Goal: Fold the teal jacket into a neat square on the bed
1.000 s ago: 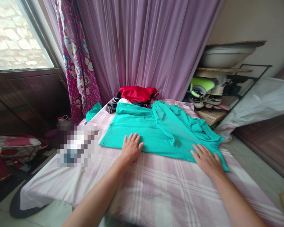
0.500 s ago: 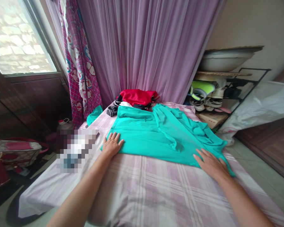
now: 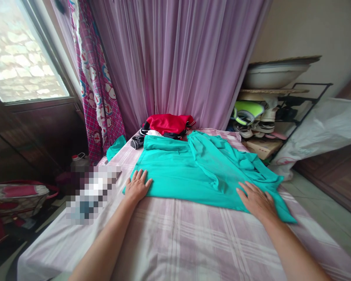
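Observation:
A turquoise garment (image 3: 175, 171) lies spread over a plaid bedsheet (image 3: 187, 238). Its left part is smooth, while its right part is rumpled into folds. My left hand (image 3: 138, 185) rests flat on the garment's near left corner, fingers stretched out and holding nothing. On the near right part lies my right hand (image 3: 257, 201), palm down with its fingers apart. The exact kind of garment is hard to tell; a band with a small tie mark runs along its far edge.
A red garment (image 3: 169, 124) and dark clothes sit behind, by the purple curtain (image 3: 175, 58). At the left edge lies a blurred-out item (image 3: 93, 195). A shoe rack (image 3: 298, 117) with a basin (image 3: 276, 76) stands right, beside a plastic bag (image 3: 324, 128). A handbag (image 3: 20, 195) is at left.
My right hand has shifted slightly left across the turquoise cloth, and the garment's near right corner shows farther out. My left hand stays at its corner. The view has tilted a little.

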Available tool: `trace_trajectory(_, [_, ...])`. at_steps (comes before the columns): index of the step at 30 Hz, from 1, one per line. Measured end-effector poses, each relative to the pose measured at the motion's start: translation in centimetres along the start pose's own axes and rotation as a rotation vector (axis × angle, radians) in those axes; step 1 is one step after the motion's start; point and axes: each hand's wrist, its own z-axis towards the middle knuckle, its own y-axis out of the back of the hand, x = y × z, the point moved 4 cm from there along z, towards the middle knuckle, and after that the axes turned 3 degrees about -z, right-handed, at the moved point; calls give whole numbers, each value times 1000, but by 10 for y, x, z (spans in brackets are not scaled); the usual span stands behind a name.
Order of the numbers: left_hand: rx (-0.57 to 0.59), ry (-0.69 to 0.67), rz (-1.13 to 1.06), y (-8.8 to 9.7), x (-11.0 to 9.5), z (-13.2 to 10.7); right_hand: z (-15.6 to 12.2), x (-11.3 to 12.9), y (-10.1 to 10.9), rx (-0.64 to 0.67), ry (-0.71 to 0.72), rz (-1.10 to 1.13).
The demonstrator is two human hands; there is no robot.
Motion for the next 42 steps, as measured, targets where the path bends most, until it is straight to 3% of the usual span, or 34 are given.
trace_trajectory(4, [2,7,8,0,0,1,-5,-34,10,-87,-74,-6])
trace_trajectory(8, [15,18,21,-1,1,3,-13,-47,21,-98,-197,-12])
trace_trajectory(19, [19,25,17,-3,5,6,-13,-43,39,-4,-301,38])
trace_trajectory(26, [27,4,39,-10,11,11,-6,-29,69,-146,-334,130])
trace_trajectory(29, [35,-33,69,-5,13,19,0,-26,63,-81,-339,165])
trace_trajectory(32, [91,-98,125,16,10,33,2,-27,46,29,-343,181])
trace_trajectory(35, [239,-147,253,47,-8,53,1,-29,35,46,-341,194])
trace_trajectory(37, [248,-184,332,67,-33,68,0,-29,34,39,-334,196])
trace_trajectory(39, [186,-247,370,82,-72,82,0,-28,36,38,-336,197])
trace_trajectory(42, [108,-397,360,84,-147,103,-1,-27,39,45,-345,199])
